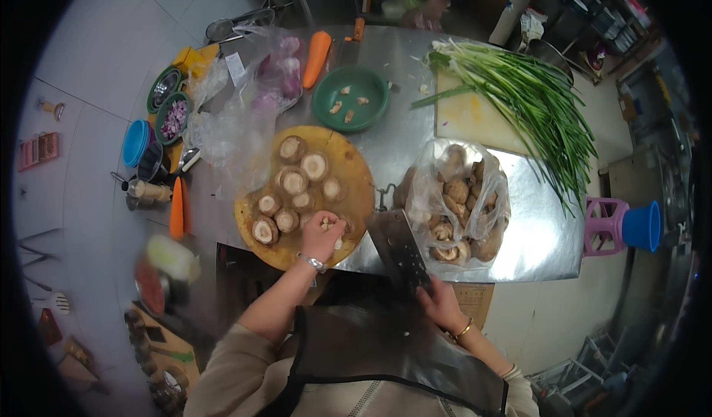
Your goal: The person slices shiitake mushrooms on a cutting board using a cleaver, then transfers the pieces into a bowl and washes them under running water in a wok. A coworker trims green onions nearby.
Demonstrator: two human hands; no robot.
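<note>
My left hand [322,237] is over the near part of the round wooden chopping board [348,150], its fingers closed around small pale pieces that look like mushroom stems. A loose pale piece [338,244] lies beside it. Several stemless brown mushrooms [294,181] lie on the board, mostly pale underside up. My right hand [440,303] grips a cleaver [398,243] by its handle; the broad dark blade slants away, between the board and a clear plastic bag of whole mushrooms [467,205]. Beyond the board, a green bowl [351,99] holds several cut stems.
Spring onions [519,94] lie across a white cutting board [467,109] at the back right. A carrot [317,58] and a bag of purple onions [285,68] are behind the round board. A purple stool [604,226] stands past the table's right edge.
</note>
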